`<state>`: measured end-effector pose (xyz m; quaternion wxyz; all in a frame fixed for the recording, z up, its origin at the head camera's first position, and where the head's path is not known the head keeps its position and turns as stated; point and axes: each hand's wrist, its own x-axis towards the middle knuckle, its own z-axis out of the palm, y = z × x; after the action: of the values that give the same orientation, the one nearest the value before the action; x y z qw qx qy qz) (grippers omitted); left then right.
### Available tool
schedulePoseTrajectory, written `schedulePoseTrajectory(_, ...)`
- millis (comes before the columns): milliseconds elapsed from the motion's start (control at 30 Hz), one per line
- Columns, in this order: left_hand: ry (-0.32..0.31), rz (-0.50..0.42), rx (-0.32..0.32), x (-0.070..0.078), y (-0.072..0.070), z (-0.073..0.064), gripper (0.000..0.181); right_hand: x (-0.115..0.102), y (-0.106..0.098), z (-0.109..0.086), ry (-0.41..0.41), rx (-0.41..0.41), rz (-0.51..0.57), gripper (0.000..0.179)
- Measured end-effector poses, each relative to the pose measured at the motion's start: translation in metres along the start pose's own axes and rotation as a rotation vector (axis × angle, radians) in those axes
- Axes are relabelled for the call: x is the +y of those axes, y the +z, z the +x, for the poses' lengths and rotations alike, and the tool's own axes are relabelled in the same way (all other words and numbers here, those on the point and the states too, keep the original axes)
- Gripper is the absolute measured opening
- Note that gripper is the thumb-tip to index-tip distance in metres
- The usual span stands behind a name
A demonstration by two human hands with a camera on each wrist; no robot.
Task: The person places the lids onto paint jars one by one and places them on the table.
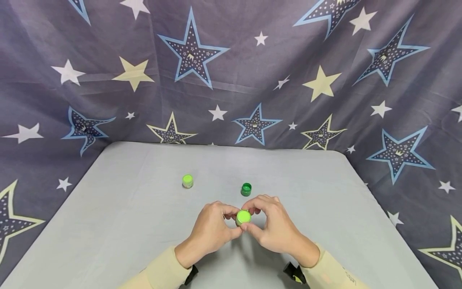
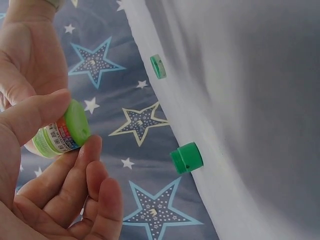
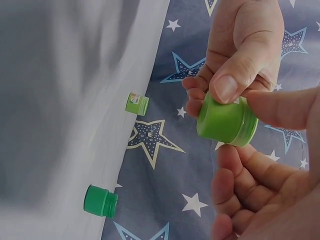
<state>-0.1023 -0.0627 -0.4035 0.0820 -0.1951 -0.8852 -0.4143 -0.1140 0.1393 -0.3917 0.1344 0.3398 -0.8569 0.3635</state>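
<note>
A small light green lidded jar (image 1: 243, 217) is held between both hands above the front middle of the table. My left hand (image 1: 213, 226) grips its left side between thumb and fingers; a printed label shows beside the thumb in the left wrist view. My right hand (image 1: 276, 224) pinches the jar from the right, thumb in front and index finger behind. In the right wrist view the smooth green lid (image 3: 214, 120) faces left. Just beyond the hands stands a dark green jar (image 1: 246, 189), its top open.
Another light green jar (image 1: 187, 181) stands farther back on the left. In the left wrist view a small green ring-like piece (image 2: 158, 66) lies beyond the dark green jar. The table (image 1: 119, 208) has a pale cover, and a star-patterned cloth (image 1: 231, 72) hangs behind it.
</note>
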Motion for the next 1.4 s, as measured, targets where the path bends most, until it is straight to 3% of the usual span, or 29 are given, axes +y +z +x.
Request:
schedulePoseTrajectory(533,-0.043,0.009,0.012,0.0025,0.0004,-0.0028,0.019,-0.0036,0.0016,-0.0016,0.042,0.007,0.002,0.033)
schedulePoseTrajectory(1400,-0.001,0.025,0.011,-0.0026,-0.0014,-0.0023,0.024,-0.0056,0.0008,-0.0017,0.045,-0.001,-0.03,0.035)
